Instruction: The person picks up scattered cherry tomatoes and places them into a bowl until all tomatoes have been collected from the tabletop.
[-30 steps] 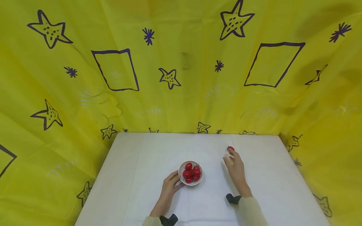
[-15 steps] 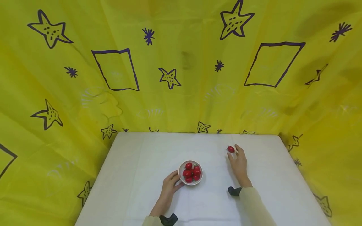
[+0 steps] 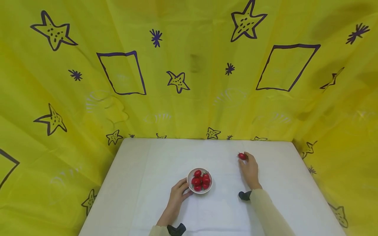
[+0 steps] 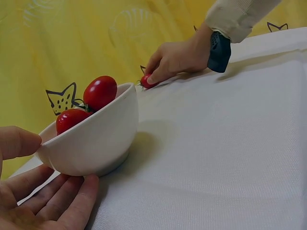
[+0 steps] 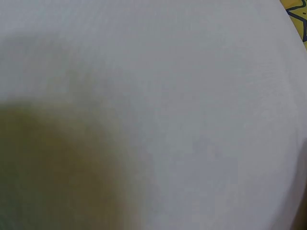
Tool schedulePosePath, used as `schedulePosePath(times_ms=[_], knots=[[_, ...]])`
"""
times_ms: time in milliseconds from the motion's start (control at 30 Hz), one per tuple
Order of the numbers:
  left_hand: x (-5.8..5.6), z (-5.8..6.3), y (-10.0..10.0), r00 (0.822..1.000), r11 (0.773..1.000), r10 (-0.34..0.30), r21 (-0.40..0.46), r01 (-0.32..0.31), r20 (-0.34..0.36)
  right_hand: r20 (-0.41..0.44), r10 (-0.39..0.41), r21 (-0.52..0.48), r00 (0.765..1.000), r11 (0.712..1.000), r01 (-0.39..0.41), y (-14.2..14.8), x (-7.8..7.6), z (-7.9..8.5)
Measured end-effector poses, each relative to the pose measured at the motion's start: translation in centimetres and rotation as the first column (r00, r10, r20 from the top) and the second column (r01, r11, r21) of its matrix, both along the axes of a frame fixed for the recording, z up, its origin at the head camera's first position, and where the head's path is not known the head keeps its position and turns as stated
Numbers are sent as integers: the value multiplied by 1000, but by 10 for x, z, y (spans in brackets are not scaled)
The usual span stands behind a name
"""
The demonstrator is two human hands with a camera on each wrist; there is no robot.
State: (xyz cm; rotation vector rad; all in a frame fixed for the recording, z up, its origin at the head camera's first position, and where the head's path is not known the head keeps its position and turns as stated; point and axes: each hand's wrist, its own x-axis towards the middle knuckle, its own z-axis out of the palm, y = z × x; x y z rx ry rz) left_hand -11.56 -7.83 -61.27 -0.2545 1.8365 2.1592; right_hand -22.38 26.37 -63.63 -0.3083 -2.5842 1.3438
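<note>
A small white bowl [image 3: 189, 188] holds several red cherry tomatoes [image 3: 197, 181] with green stems. My left hand [image 3: 176, 196] grips it from the left: in the left wrist view the thumb lies at the rim and the fingers [image 4: 72, 201] reach along its base. Farther back on the right, my right hand [image 3: 250, 170] pinches a single cherry tomato [image 3: 241, 156] between fingers and thumb. The left wrist view shows this tomato [image 4: 147, 81] low at the white tabletop, partly covered by the fingertips. A large blurred shape fills the lower left of the right wrist view.
A white cloth [image 3: 165, 154] covers the table. Yellow curtains [image 3: 200, 108] with drawn stars rise along its back and sides. Each wrist carries a dark band, the right one [image 4: 219, 51] plain in the left wrist view.
My right hand first drew back a little to the right of the lone cherry tomato, its fingers apart, then closed on it. The left hand and bowl have stayed in place.
</note>
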Motion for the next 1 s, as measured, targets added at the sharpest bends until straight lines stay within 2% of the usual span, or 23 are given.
schedulePosePath(times_ms=[333, 533, 800, 1000], knots=[[1, -2, -1, 1000, 1000, -14, -1, 13, -23, -54, -56, -36, 997, 998, 54, 0, -3, -2], [0, -2, -2, 1000, 1000, -7, 4, 8, -16, -38, -69, -53, 997, 996, 67, 1, 1, -1], [0, -1, -1, 1000, 1000, -12, 0, 12, -21, 8, -47, -82, 999, 995, 47, 3, 11, 6], [2, -1, -1, 1000, 1000, -14, -6, 14, -20, -19, -8, -84, 1000, 996, 6, 3, 20, 8]])
